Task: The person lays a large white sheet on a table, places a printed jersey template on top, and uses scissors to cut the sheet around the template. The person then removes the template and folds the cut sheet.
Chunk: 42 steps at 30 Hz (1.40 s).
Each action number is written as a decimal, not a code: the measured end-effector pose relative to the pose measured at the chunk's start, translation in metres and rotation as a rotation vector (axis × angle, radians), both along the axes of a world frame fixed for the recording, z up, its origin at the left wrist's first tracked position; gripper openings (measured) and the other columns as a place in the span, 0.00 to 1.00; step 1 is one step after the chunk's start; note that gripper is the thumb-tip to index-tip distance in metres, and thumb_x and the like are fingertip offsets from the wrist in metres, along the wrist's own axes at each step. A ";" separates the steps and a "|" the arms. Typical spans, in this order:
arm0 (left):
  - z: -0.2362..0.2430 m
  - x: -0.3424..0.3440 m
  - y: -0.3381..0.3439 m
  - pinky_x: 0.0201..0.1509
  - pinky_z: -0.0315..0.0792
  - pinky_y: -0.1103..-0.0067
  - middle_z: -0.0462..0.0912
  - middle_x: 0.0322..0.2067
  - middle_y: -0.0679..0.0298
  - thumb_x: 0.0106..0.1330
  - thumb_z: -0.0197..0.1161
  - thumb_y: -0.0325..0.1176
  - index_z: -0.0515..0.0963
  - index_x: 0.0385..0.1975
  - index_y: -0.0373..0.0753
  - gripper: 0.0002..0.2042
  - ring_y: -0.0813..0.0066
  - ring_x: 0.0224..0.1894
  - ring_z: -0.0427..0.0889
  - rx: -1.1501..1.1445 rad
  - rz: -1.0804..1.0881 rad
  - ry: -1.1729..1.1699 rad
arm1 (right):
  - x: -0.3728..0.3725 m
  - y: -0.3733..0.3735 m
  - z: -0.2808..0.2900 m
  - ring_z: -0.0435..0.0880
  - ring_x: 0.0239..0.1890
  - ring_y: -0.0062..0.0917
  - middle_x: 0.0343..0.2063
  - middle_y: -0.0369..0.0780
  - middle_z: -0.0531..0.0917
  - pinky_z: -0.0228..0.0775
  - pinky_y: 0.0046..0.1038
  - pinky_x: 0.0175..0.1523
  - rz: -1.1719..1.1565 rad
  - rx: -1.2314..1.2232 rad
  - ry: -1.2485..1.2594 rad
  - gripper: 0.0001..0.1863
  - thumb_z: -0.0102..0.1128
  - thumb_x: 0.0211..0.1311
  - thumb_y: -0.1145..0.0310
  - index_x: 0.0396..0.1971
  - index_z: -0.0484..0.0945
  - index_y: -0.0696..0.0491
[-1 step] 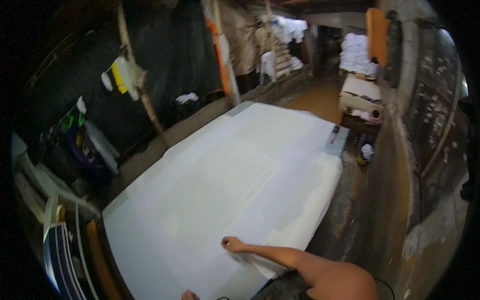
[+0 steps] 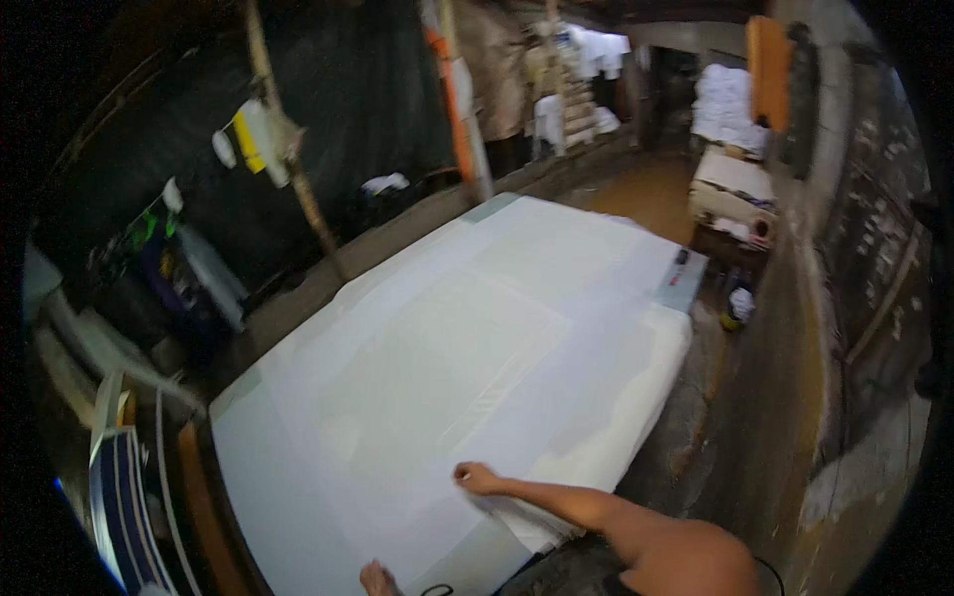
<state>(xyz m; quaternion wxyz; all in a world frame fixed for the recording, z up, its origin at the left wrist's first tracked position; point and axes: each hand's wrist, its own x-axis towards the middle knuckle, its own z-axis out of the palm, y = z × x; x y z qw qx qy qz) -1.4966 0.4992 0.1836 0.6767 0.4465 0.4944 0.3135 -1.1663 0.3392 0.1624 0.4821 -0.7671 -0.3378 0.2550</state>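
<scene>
Straightening a big white cloth (image 2: 427, 368) on a table (image 2: 484, 558) looks like the step in hand, if you ask me. The cloth runs under the right fingers and spreads well out ahead of them. Right hand (image 2: 480, 480) has its fingers curled in close together, but honestly can't tell if they're pinching any cloth. Left hand (image 2: 377, 579) is cut off at the bottom, so no clue about those fingers. There's a black loop (image 2: 437, 590) just right of them, maybe scissors. I'd guess the next move calls for a light, even pull. Brands or writing? Nothing I can read; the dark-and-red thing (image 2: 680, 268) far beyond the right fingers is too blurry.
</scene>
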 end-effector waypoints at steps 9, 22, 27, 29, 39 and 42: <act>-0.049 0.119 0.075 0.54 0.70 0.65 0.67 0.52 0.45 0.56 0.67 0.42 0.64 0.56 0.25 0.33 0.54 0.54 0.70 0.281 -0.002 0.999 | 0.058 -0.109 0.024 0.82 0.33 0.28 0.32 0.42 0.83 0.75 0.29 0.41 -0.128 -0.015 -0.034 0.11 0.60 0.56 0.66 0.35 0.79 0.57; -0.048 0.182 0.038 0.66 0.57 0.60 0.67 0.57 0.44 0.51 0.67 0.51 0.69 0.54 0.32 0.35 0.48 0.63 0.62 0.727 -0.441 0.970 | 0.033 -0.177 -0.005 0.80 0.27 0.25 0.24 0.41 0.81 0.73 0.27 0.33 -0.080 -0.045 -0.382 0.03 0.57 0.56 0.76 0.29 0.76 0.60; -0.029 0.171 0.019 0.56 0.66 0.58 0.72 0.45 0.46 0.50 0.64 0.39 0.73 0.41 0.32 0.21 0.52 0.51 0.71 0.783 -0.323 0.892 | -0.028 -0.186 0.009 0.77 0.28 0.31 0.28 0.45 0.80 0.71 0.31 0.35 0.079 -0.098 -0.259 0.12 0.57 0.57 0.67 0.37 0.76 0.59; -0.027 0.172 0.018 0.50 0.68 0.58 0.73 0.41 0.48 0.49 0.63 0.37 0.73 0.37 0.33 0.18 0.52 0.48 0.73 0.801 -0.176 0.932 | -0.044 -0.178 0.015 0.77 0.28 0.31 0.29 0.45 0.81 0.71 0.30 0.35 0.083 -0.082 -0.310 0.13 0.56 0.57 0.68 0.40 0.75 0.60; -0.050 0.211 0.037 0.47 0.73 0.61 0.79 0.41 0.49 0.51 0.63 0.49 0.76 0.41 0.32 0.26 0.51 0.43 0.78 0.585 -0.187 1.088 | -0.028 -0.108 0.046 0.79 0.31 0.28 0.32 0.44 0.81 0.72 0.29 0.38 0.089 -0.099 -0.175 0.13 0.58 0.56 0.70 0.40 0.75 0.60; -0.050 0.220 0.045 0.46 0.73 0.65 0.82 0.36 0.49 0.49 0.64 0.58 0.81 0.32 0.33 0.28 0.56 0.42 0.80 0.416 -0.310 1.052 | 0.005 -0.115 0.048 0.81 0.28 0.28 0.31 0.46 0.81 0.73 0.27 0.34 0.084 0.007 -0.373 0.10 0.56 0.55 0.77 0.39 0.75 0.61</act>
